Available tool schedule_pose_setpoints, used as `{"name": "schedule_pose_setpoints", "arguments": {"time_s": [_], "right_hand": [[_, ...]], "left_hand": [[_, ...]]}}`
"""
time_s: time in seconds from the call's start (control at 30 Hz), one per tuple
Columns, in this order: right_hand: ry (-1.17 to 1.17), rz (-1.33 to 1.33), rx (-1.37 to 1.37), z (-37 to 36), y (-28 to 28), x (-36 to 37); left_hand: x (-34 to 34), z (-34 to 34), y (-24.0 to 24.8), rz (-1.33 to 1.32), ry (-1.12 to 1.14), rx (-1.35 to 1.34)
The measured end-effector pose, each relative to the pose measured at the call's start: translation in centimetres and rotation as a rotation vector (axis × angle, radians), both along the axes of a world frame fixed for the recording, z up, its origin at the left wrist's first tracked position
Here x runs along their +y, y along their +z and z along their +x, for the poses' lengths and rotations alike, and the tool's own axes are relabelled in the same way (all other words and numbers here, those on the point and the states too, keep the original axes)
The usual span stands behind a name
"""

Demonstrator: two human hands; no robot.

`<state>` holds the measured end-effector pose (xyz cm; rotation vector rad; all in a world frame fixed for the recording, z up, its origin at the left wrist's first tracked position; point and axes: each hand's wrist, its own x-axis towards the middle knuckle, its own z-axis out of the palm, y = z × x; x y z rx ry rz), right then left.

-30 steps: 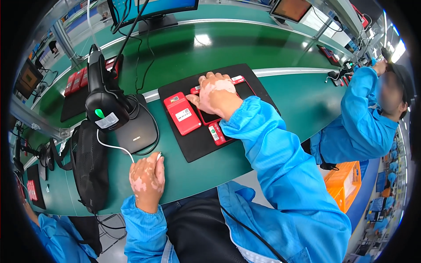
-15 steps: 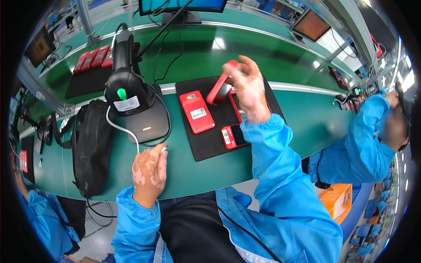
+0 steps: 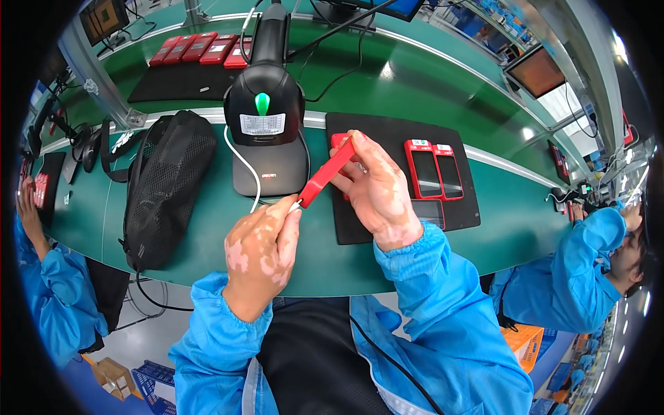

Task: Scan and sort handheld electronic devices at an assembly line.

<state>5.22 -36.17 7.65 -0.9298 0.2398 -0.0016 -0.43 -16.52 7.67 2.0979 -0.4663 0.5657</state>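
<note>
My right hand (image 3: pixel 380 192) grips a red handheld terminal (image 3: pixel 328 174) by its upper part, tilted edge-on in front of the scanner stand. In my left hand (image 3: pixel 257 257), a white cable plug (image 3: pixel 296 205) is pinched between thumb and fingers. The plug meets the terminal's lower end; whether it is fully seated I cannot tell. Its white cable (image 3: pixel 247 164) loops up beside the scanner. On the black mat (image 3: pixel 401 131), two red terminals (image 3: pixel 425 170) stand side by side with screens up, another (image 3: pixel 430 210) lies crosswise below, and one (image 3: pixel 339 140) is partly hidden behind my right hand.
A black barcode scanner (image 3: pixel 265 104) on its stand shows a green light. To its left lies a black mesh bag (image 3: pixel 169 187). Several red terminals (image 3: pixel 200 48) line a far mat. Co-workers in blue sleeves (image 3: pixel 553 277) sit on both sides. Cables run across the table.
My right hand has brought the red terminal from above the mat leftward and down to my left hand. My left hand has raised the white plug to its end. The view has shifted.
</note>
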Motion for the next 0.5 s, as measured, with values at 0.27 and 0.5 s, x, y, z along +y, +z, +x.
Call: {"name": "schedule_pose_setpoints", "arguments": {"time_s": [0.27, 0.5], "right_hand": [[-0.071, -0.055, -0.095, -0.7, 0.2, 0.9], [-0.072, -0.146, -0.185, -0.8, -1.1, 2.3]], "left_hand": [[1.3, 0.8, 0.9, 0.207, -0.039, 0.105], [2.5, 1.0, -0.3, 0.19, -0.039, 0.08]]}}
